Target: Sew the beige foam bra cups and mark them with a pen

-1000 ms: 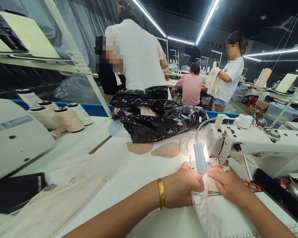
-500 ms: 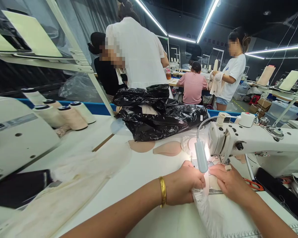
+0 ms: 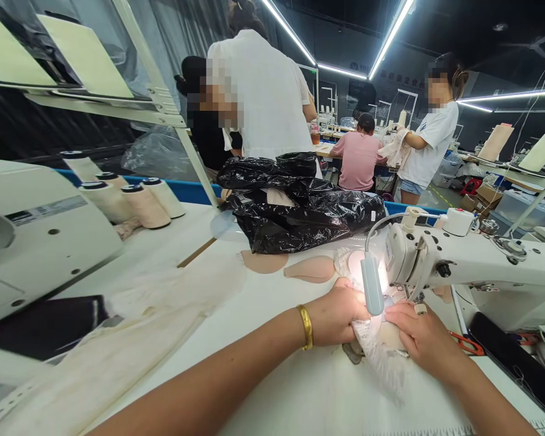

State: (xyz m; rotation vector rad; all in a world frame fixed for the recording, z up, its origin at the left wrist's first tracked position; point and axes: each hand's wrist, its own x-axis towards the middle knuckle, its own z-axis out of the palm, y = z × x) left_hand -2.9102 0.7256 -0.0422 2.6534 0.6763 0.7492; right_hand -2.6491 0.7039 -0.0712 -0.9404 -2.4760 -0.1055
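White lace fabric (image 3: 378, 354) lies at the working end of the white sewing machine (image 3: 436, 257), with its loose end hanging toward me. My left hand (image 3: 338, 312) is closed on the lace, left of the needle area. On the other side, my right hand (image 3: 420, 330) rests with its fingers stretched out on the material beside the presser foot. A lit grey lamp (image 3: 372, 284) on a bendy neck hides part of the stitching spot. Two beige cup-shaped pieces (image 3: 311, 269) lie behind my left hand, near a lace-edged piece (image 3: 343, 261).
A black plastic bag (image 3: 300, 212) sits behind the beige pieces. Thread cones (image 3: 145, 207) and another machine (image 3: 40, 224) stand left. Orange-handled scissors (image 3: 467, 344) and a black phone (image 3: 513, 354) lie right. Co-workers are farther back, one in a white shirt (image 3: 263, 91).
My left hand has moved forward, nearer the needle area, and the lace has shifted forward with it. My right hand stays almost in place. The view has turned slightly left.
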